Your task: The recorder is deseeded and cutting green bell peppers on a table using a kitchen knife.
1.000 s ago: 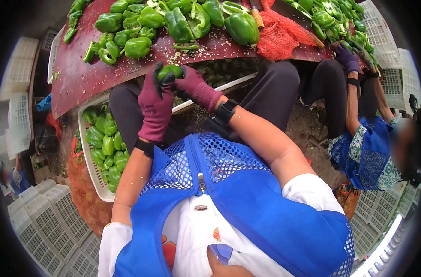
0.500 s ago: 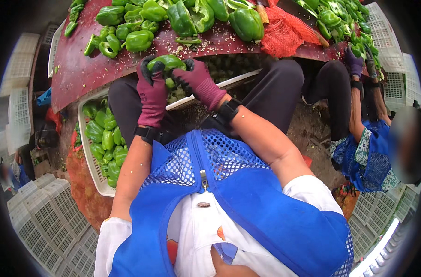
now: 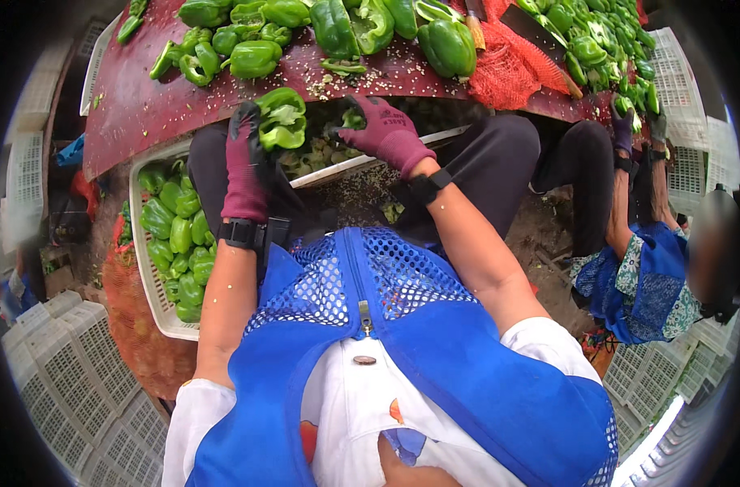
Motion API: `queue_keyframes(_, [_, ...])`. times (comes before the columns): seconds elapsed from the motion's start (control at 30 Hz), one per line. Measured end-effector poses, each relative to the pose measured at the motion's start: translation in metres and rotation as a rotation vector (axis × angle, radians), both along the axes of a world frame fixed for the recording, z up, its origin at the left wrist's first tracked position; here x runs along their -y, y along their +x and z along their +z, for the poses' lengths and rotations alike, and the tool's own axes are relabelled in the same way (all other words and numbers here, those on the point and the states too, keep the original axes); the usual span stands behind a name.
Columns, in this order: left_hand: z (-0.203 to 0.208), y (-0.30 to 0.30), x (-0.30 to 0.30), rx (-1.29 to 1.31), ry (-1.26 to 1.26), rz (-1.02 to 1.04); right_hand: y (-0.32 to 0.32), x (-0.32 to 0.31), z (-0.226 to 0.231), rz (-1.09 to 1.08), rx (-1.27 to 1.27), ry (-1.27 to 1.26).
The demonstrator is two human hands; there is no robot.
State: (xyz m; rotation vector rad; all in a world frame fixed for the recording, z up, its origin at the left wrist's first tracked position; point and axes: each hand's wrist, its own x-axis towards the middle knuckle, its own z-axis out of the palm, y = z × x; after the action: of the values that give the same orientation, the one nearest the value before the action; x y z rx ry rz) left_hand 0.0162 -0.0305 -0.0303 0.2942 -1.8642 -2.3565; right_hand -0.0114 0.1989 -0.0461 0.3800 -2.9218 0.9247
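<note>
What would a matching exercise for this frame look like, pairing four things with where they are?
Things:
1. left hand
2. right hand
3. white crate
4. red mesh bag

Places:
A. lying on the dark red table top, right of the pepper pile
B. at the person's left side, full of green peppers
C. gripping an opened green pepper
D. pinching a small green piece

Pairs: 1-C, 2-D, 3-B, 4-A

The opened green pepper is held just off the edge of the dark red table top; the small green piece is in the right hand's fingertips.
</note>
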Motion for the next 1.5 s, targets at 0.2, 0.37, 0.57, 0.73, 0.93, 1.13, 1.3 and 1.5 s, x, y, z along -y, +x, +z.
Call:
queue_keyframes(0.2, [-0.021,-0.01,-0.003,0.063,-0.224,0.181,0.018,0.035,0.053,0.178,-0.03,-0.427])
queue_keyframes(0.37, [-0.002,-0.003,-0.017,0.095,-0.102,0.027,0.02,0.035,0.064,0.256,0.036,0.055])
queue_keyframes(0.57, [0.016,0.005,-0.02,0.062,-0.493,-0.054,0.02,0.032,0.079,0.366,0.036,0.26])
queue_keyframes(0.73, [0.025,0.011,-0.039,-0.028,-0.791,-0.053,0.018,0.032,0.06,0.451,-0.108,0.358])
queue_keyframes(0.93, [0.009,0.006,-0.02,-0.048,-0.38,0.019,0.015,0.017,0.071,0.4,0.889,-0.818])
queue_keyframes(1.13, [0.013,0.004,-0.001,0.051,0.063,0.061,-0.003,-0.007,0.035,0.036,0.149,0.398])
queue_keyframes(1.3, [0.017,0.014,0.001,0.115,0.18,-0.208,0.006,0.014,0.019,0.153,0.239,-0.367])
queue_keyframes(1.5, [0.063,0.052,0.055,-0.061,-0.419,0.085,0.025,0.005,0.009,0.021,0.523,-0.586])
